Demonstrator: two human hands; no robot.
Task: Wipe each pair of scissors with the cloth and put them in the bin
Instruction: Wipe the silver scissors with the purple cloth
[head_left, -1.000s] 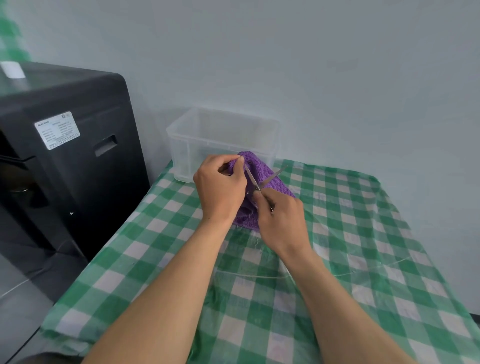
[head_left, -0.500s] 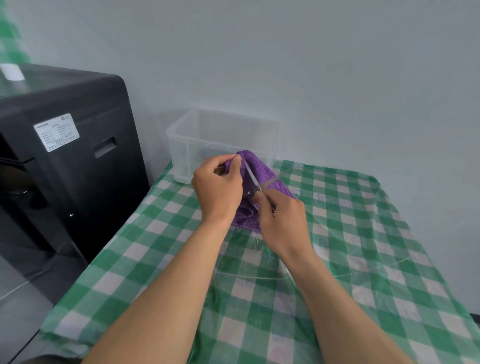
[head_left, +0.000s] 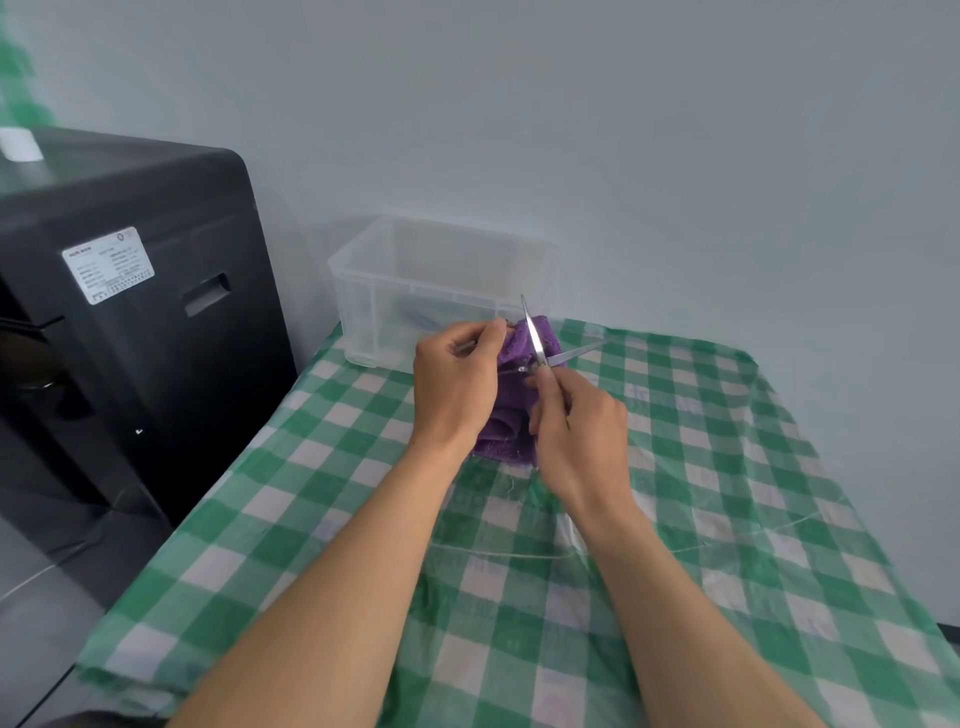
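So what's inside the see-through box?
Through the bin wall something bluish shows faintly, too blurry to name. The purple cloth and left hand cover its front corner.

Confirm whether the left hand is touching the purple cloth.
Touching. The head view shows the left hand gripping the purple cloth, its fingers curled round the upper fold.

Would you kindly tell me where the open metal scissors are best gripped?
Grip the silver metal scissors by the handle end below the pivot, from the near side, as the right hand does: the blades spread in a V, tips up and away towards the clear plastic bin.
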